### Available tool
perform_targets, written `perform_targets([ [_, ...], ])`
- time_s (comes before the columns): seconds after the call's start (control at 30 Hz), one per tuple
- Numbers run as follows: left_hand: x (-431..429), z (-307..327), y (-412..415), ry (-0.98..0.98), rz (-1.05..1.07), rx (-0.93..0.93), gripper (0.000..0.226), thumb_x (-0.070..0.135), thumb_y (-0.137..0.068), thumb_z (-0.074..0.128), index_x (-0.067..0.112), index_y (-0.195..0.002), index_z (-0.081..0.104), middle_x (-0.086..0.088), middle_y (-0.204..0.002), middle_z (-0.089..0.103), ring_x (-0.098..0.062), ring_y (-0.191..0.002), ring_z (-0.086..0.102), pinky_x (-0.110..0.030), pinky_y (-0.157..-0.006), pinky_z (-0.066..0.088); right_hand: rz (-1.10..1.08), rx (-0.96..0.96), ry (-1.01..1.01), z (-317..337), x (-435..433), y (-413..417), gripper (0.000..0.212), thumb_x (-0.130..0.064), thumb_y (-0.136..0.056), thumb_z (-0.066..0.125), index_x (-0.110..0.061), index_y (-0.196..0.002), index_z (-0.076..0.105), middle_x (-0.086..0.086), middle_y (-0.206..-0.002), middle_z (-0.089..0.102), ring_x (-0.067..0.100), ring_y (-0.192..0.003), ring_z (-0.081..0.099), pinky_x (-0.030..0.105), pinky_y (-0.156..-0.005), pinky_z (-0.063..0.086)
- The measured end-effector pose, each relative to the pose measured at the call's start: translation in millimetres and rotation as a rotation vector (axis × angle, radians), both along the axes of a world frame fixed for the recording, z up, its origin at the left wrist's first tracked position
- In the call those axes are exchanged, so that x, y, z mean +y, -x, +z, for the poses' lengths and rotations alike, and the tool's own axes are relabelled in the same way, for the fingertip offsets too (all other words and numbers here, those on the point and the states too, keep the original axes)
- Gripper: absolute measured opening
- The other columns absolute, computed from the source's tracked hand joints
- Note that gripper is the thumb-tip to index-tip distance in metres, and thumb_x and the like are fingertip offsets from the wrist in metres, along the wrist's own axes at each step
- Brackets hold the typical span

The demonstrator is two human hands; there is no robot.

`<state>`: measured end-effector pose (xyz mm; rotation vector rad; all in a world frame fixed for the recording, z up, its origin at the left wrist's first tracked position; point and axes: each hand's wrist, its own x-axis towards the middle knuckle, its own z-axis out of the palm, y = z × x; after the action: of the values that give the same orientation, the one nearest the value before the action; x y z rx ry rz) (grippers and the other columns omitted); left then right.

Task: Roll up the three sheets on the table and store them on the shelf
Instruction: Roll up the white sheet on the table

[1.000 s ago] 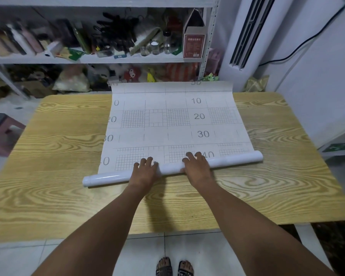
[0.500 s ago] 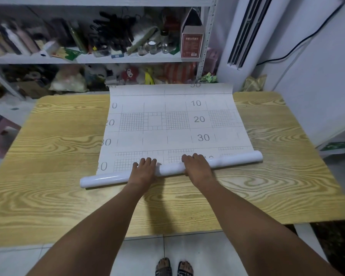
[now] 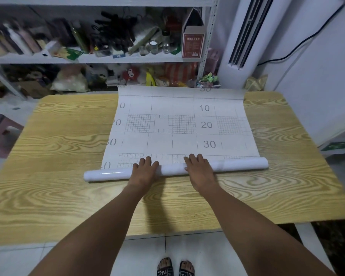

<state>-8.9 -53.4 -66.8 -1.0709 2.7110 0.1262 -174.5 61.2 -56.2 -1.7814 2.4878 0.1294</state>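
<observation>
A white sheet [image 3: 179, 120] printed with grids and numbers lies flat across the middle of the wood-grain table [image 3: 58, 156]. Its near end is wound into a glossy white roll [image 3: 237, 163] lying left to right. My left hand [image 3: 144, 170] and my right hand [image 3: 199, 168] both press palm-down on top of the roll near its middle, fingers reaching over it onto the flat part. The sheet's far edge curls up at the table's back edge. Whether more sheets lie under this one is hidden.
Behind the table stands a white metal shelf [image 3: 108, 58] crowded with bottles, jars, black hangers and a red box [image 3: 193, 43]; bags and toys fill its lower level. A tall white air conditioner [image 3: 245, 36] stands at the back right. A stool [image 3: 0, 134] sits left.
The roll has moved a little farther from me, covering the row marked 40. Both hands moved forward with it.
</observation>
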Motion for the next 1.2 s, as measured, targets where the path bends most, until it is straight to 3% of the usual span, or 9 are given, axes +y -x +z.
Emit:
perform_targets([
  [0.1,1,1,0,0.007,0.0,-0.025,0.06,-0.002,-0.081,0.055,0.018,-0.133,0.034,-0.008,-0.129,0.035,-0.028,-0.116,0.036,-0.039,-0.092,0.036,0.008,-0.079,-0.044,-3,-1,-1,0.063,-0.04,-0.099,0.041,-0.007,-0.149,0.021,0.01,-0.131,0.047,0.03,-0.115,0.045,0.039,-0.093,0.039],
  [0.2,0,-2,0,-0.018,0.011,-0.008,0.058,0.003,-0.085,0.056,0.018,-0.136,0.031,-0.007,-0.129,0.038,-0.027,-0.117,0.038,-0.039,-0.09,0.037,-0.012,-0.106,-0.031,-2,-3,-2,0.076,-0.048,-0.09,0.055,-0.007,-0.146,0.024,0.008,-0.128,0.05,0.026,-0.115,0.045,0.035,-0.096,0.038],
  [0.37,-2,3,-6,-0.185,0.035,0.141,0.041,0.011,-0.093,0.047,0.013,-0.132,0.036,-0.009,-0.122,0.053,-0.028,-0.111,0.045,-0.035,-0.085,0.038,-0.039,-0.209,-0.055,3,-3,3,0.057,-0.042,-0.084,0.067,-0.012,-0.128,0.045,0.003,-0.121,0.054,0.022,-0.11,0.051,0.029,-0.093,0.035],
  [0.53,3,-3,-16,-0.129,-0.021,0.138,0.031,0.012,-0.094,0.045,0.007,-0.124,0.047,-0.011,-0.123,0.053,-0.032,-0.11,0.049,-0.036,-0.09,0.037,0.006,-0.119,-0.055,-1,-7,4,0.043,-0.042,-0.085,0.066,-0.015,-0.119,0.06,0.002,-0.125,0.048,0.022,-0.109,0.049,0.034,-0.092,0.037],
  [0.7,7,-4,-13,-0.038,-0.021,0.049,0.056,0.041,-0.052,0.088,0.005,-0.089,0.066,-0.014,-0.089,0.06,-0.033,-0.078,0.061,-0.041,-0.064,0.051,0.05,-0.156,-0.078,-3,-10,4,0.047,-0.032,-0.093,0.058,-0.016,-0.136,0.046,0.004,-0.126,0.049,0.022,-0.113,0.046,0.033,-0.09,0.039],
  [0.8,6,-3,-10,0.048,-0.015,0.037,0.056,0.032,-0.032,0.094,0.009,-0.075,0.067,-0.009,-0.077,0.057,-0.027,-0.065,0.059,-0.031,-0.054,0.049,0.006,-0.207,-0.057,-1,-13,3,0.06,-0.022,-0.092,0.06,-0.02,-0.145,0.031,0.003,-0.119,0.056,0.023,-0.108,0.052,0.031,-0.082,0.041],
  [0.9,6,1,-10,-0.02,-0.024,0.054,0.046,0.02,-0.056,0.086,0.004,-0.094,0.067,-0.015,-0.089,0.059,-0.034,-0.08,0.058,-0.038,-0.064,0.048,-0.006,-0.183,-0.034,0,-15,2,0.042,-0.019,-0.091,0.061,-0.015,-0.128,0.042,0.005,-0.105,0.062,0.026,-0.098,0.058,0.03,-0.069,0.034],
  [1.0,5,6,-10,-0.005,-0.021,0.073,0.047,0.013,-0.069,0.076,0.007,-0.112,0.059,-0.012,-0.102,0.057,-0.032,-0.092,0.056,-0.042,-0.071,0.045,0.011,-0.157,-0.027,-1,-16,0,0.024,-0.022,-0.095,0.056,-0.014,-0.116,0.049,0.006,-0.105,0.061,0.026,-0.098,0.057,0.031,-0.073,0.034],
  [1.2,1,2,-10,-0.093,-0.002,0.07,0.035,0.012,-0.091,0.046,0.008,-0.126,0.042,-0.008,-0.124,0.047,-0.03,-0.114,0.042,-0.038,-0.09,0.034,0.008,-0.085,-0.041,-3,-17,0,0.04,-0.042,-0.099,0.039,-0.016,-0.125,0.057,0.005,-0.135,0.045,0.03,-0.119,0.041,0.039,-0.094,0.037],
])
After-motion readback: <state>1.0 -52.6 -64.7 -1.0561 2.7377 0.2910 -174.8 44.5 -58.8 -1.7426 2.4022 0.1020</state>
